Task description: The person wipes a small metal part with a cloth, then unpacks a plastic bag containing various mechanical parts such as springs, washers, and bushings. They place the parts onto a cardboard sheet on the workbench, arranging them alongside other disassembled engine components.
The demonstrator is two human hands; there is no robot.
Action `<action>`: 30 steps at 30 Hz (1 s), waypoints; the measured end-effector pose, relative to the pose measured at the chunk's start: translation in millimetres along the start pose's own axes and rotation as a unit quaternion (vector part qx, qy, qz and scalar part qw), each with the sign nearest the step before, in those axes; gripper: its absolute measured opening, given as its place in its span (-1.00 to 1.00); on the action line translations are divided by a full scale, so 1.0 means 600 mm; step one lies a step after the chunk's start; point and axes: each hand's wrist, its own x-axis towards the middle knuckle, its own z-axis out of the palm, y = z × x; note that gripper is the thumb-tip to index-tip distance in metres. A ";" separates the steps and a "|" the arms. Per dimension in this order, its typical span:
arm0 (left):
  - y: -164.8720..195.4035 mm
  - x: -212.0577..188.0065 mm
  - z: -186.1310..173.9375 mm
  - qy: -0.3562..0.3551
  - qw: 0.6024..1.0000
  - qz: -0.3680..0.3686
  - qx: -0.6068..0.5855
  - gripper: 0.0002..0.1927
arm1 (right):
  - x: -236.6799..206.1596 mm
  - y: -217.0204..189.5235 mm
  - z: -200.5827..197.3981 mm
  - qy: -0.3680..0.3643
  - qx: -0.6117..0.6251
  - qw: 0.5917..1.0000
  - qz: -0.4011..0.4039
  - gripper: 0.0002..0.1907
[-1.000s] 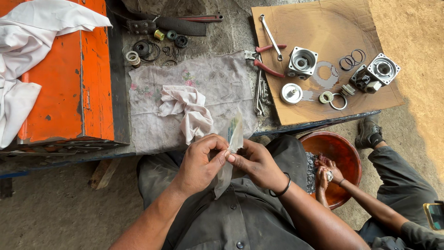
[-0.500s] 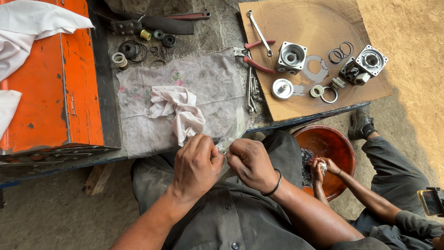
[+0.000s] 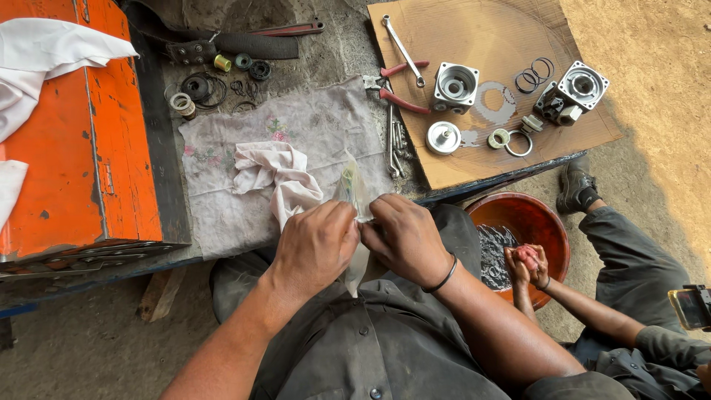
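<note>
My left hand (image 3: 317, 244) and my right hand (image 3: 404, 237) are close together above my lap, and both pinch a small clear plastic bag (image 3: 352, 191). The bag stands up between my fingers, with something greenish inside it; its lower end hangs down between my hands. A crumpled white rag (image 3: 274, 174) lies just beyond my left hand on a stained flowered cloth (image 3: 222, 200) spread over the work surface.
An orange metal box (image 3: 67, 163) stands at the left. Red-handled pliers (image 3: 396, 85), a wrench (image 3: 401, 46), metal housings (image 3: 454, 85) and rings lie on cardboard (image 3: 481, 30). At the lower right another person's hands (image 3: 526, 261) work over a round orange basin (image 3: 518, 222).
My hands have kept hold of the plastic bag and shifted a little together; the bag's top now stands more upright above my fingers. The view has drifted slightly.
</note>
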 end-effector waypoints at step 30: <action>-0.040 0.045 0.039 0.036 0.998 -0.023 0.050 -0.91 | 0.029 0.058 0.016 0.034 -0.020 0.998 -0.051 -0.90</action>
